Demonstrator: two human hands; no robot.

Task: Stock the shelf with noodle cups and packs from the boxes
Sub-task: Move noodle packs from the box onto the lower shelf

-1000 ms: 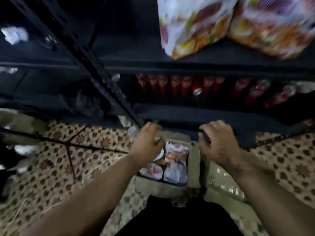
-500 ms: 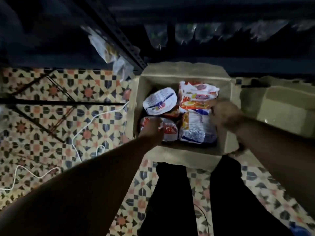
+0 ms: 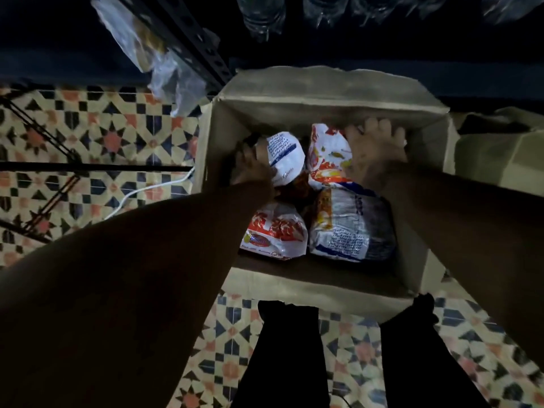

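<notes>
An open cardboard box point(image 3: 323, 285) stands on the floor in front of my legs. It holds a noodle cup point(image 3: 284, 156) with a white lid at the back left. There are also three noodle packs: one at the back right point(image 3: 325, 160), one at the front left point(image 3: 275, 232) and one at the front right point(image 3: 350, 228). My left hand point(image 3: 251, 169) grips the cup from its left side. My right hand point(image 3: 376, 151) lies over the back-right pack, its fingers dipping past the pack's far edge by the box wall.
The dark shelf frame with its slotted upright point(image 3: 188, 39) rises just behind the box. Clear bottles point(image 3: 262, 16) stand on the shelf above. A second cardboard box point(image 3: 500, 154) sits to the right. A white cable point(image 3: 147, 189) lies on the patterned tile floor point(image 3: 97, 136).
My view has dropped from the shelves to the box. Both hands have gone down into it, the left from the front pack to the cup, the right onto the back-right pack.
</notes>
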